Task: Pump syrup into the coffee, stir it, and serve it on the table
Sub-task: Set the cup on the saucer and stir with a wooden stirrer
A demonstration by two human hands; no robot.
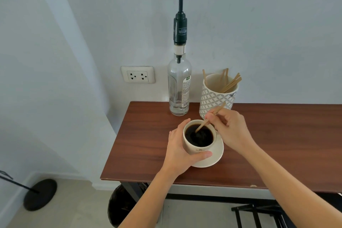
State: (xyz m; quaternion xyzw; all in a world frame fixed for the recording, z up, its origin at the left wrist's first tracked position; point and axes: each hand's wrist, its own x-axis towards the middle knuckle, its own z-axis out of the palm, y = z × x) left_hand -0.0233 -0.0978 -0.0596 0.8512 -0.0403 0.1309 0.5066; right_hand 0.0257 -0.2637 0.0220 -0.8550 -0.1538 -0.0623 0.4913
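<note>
I'm at a home coffee corner: beyond my hands, a syrup pump bottle (178,87) and stirrer pot (217,94) stand on a small wooden table (277,144) against a plain wall with a socket (137,74).

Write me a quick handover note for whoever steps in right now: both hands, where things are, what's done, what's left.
Left hand: wrapped around the coffee cup, steadying it on its saucer.
Right hand: fingers pinch a wooden stir stick, its tip in the coffee.
Syrup pump bottle stands at the back of the table, nearly empty, beside the patterned holder of spare sticks.
Done: stirring is under way; whether syrup went in cannot be told.
Left: finish stirring, take the stick out, serve the cup on the table.
</note>
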